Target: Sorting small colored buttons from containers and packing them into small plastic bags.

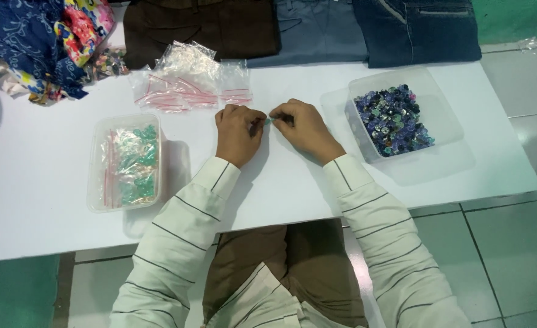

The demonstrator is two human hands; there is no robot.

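One small greenish bead (269, 120), pinched between our two hands over the white table (49, 200), close to its far middle; too small for us to tell its exact shape. Left hand (238, 132): fingers curled in, tips closed at the bead's left side, possibly also on a clear little bag, though we cannot tell. Right hand (305, 129): thumb and forefinger closed on the bead's right side, remaining fingers folded. To do this well, we judge: keep both wrists resting on the table; hold the work low so a slip drops nothing far. Just beyond the hands, a heap of empty clear zip bags (186, 82) with red seal strips; to the right, a clear tub of mixed blue and purple beads (393, 119); to the left, a clear tub of filled bags (126, 161) showing green; along the far edge, folded trousers (317, 27), brown to blue; at far left, patterned cloth (37, 42).
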